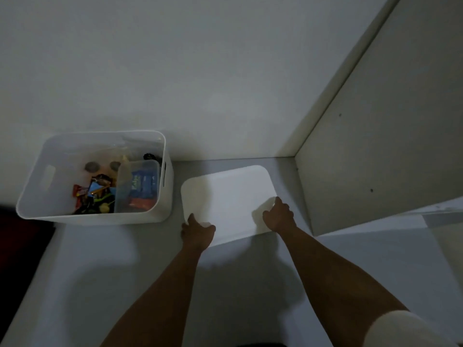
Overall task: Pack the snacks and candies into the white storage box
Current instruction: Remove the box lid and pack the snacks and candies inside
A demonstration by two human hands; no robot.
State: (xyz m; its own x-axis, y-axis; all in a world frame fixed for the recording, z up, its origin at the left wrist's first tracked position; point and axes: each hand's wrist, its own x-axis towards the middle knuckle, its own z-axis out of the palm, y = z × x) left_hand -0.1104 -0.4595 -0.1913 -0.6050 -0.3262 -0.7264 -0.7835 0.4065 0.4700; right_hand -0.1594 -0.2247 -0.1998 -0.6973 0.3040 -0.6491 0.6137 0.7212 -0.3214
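Right of the snack-filled white storage box [37,204], both hands' fingers [285,209] grip a smooth, round-cornered white lid [230,196] on the pale grey surface [100,271].

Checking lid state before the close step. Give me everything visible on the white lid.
The white lid is a flat, plain rectangular panel with rounded corners, apparently matte plastic. It lies on the grey surface, right of the open white storage box and apart from it, not yet fitted. The left hand grips its near left corner and the right hand its near right edge. Whether the near edge is lifted cannot be told. No markings show.
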